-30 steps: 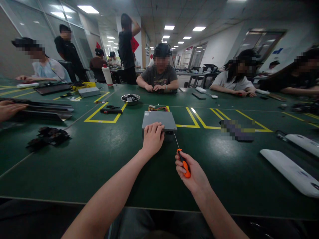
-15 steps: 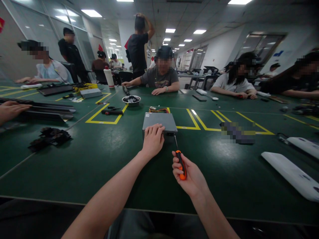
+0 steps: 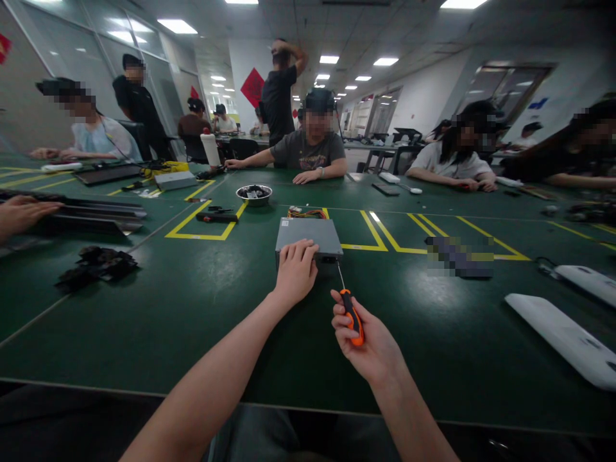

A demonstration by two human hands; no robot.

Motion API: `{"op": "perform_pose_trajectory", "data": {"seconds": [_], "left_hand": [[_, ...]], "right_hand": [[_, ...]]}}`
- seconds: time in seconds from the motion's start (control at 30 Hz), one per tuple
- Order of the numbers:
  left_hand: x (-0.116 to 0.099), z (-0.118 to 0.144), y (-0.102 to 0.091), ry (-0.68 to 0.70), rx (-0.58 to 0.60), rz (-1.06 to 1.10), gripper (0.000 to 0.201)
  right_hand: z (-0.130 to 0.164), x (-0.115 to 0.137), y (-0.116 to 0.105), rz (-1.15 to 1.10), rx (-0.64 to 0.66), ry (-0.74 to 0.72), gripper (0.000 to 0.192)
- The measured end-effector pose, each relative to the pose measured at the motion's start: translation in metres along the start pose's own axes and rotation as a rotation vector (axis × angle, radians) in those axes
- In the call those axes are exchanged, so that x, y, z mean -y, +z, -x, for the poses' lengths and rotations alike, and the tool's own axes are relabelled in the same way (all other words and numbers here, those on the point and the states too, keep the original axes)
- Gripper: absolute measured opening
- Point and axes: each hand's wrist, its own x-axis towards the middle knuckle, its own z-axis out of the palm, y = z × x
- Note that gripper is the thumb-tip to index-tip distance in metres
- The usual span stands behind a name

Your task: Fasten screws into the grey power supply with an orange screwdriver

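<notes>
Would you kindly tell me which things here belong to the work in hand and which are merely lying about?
In hand: grey metal box under the left hand; orange screwdriver in the right hand.
Lying about: steel bowl, white covers, black parts pile.

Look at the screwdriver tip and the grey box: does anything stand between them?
Nothing visible does. The right hand holds the screwdriver, its shaft pointing at the near right corner of the grey box. The left hand rests on the box's near edge, left of the shaft.
</notes>
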Motion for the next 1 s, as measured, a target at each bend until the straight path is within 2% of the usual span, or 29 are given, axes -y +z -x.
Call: {"op": "perform_pose_trajectory", "data": {"seconds": [0.17, 0.23, 0.43, 0.57, 0.7, 0.8, 0.87, 0.93, 1.0], "left_hand": [[0.000, 0.000, -0.001, 0.009, 0.005, 0.006, 0.032], [0.000, -0.001, -0.002, 0.009, 0.005, 0.006, 0.032], [-0.001, 0.000, -0.001, 0.004, 0.010, 0.003, 0.032], [-0.001, 0.000, -0.002, 0.002, 0.007, 0.003, 0.032], [-0.001, 0.000, -0.002, 0.003, 0.007, 0.003, 0.032], [-0.001, 0.000, -0.002, 0.008, 0.010, 0.003, 0.032], [-0.001, -0.001, -0.002, 0.012, 0.011, 0.003, 0.032], [-0.001, 0.000, -0.002, 0.012, 0.010, 0.002, 0.032], [-0.001, 0.000, -0.002, 0.011, 0.010, 0.000, 0.032]], "right_hand": [[-0.001, -0.001, -0.001, -0.008, -0.091, -0.128, 0.007], [0.000, -0.001, -0.003, -0.033, -0.105, -0.134, 0.009], [0.003, -0.002, -0.004, -0.035, -0.130, -0.034, 0.014], [0.003, -0.003, -0.004, -0.031, -0.086, 0.002, 0.019], [0.003, -0.002, -0.005, -0.018, -0.031, -0.065, 0.017], [0.005, -0.002, -0.006, 0.030, -0.069, -0.171, 0.011], [0.007, -0.003, -0.008, 0.054, -0.118, -0.227, 0.014], [0.007, -0.005, -0.010, 0.065, -0.159, -0.242, 0.015], [0.006, -0.006, -0.012, 0.068, -0.157, -0.199, 0.014]]}}
